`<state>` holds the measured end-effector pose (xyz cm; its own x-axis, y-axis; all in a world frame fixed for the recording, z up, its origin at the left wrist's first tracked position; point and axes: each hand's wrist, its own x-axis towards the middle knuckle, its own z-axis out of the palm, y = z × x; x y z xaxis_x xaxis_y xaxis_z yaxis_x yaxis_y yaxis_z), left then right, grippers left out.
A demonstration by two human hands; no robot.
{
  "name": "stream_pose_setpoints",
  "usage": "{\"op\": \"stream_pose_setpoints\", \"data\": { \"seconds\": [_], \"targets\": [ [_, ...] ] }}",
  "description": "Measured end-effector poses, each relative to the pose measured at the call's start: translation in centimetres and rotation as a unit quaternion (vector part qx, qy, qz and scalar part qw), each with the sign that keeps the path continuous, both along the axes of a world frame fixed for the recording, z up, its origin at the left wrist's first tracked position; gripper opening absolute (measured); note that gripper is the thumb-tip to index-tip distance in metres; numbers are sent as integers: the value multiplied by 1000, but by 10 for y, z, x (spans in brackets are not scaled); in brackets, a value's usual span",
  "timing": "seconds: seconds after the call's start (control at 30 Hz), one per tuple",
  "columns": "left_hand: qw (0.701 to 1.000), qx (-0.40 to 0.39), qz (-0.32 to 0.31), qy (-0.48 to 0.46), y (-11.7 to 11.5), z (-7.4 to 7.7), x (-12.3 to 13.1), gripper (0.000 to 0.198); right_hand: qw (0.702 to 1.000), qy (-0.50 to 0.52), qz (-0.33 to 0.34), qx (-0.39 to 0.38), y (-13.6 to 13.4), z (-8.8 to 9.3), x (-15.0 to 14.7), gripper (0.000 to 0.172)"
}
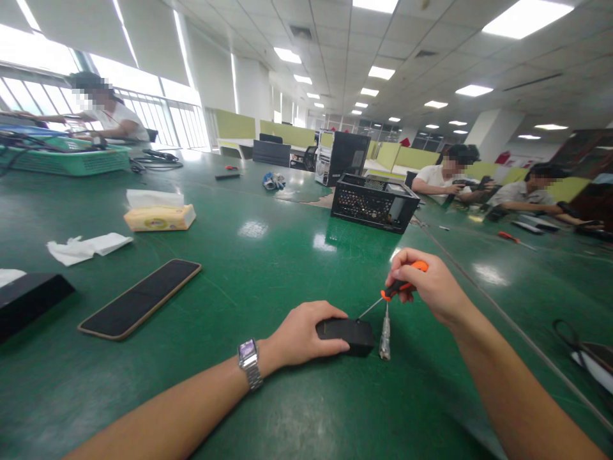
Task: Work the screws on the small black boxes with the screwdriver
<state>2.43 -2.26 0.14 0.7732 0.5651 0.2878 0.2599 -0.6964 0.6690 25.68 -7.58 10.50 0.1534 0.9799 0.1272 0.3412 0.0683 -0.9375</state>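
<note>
Two grips engaged: left hand (304,333) clasps black block (357,337), right hand (419,278) holds screwdriver (400,287); slanted shaft (371,308) at block's one o'clock could skid into left fingers (331,311).

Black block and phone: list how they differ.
The block is short and thick; the phone is long and thin. The left hand grips the block; no hand touches the phone. The phone has a tan edge; the block shows none. Both are black on top.
</note>
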Motion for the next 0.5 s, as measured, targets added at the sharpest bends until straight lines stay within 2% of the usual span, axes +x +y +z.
{"op": "stream_pose_setpoints", "data": {
  "seconds": [0.5],
  "targets": [
    [1000,-8,4,-1,0,-1,0,44,1000,-7,9,3,1,-1,2,10]
  ]
}}
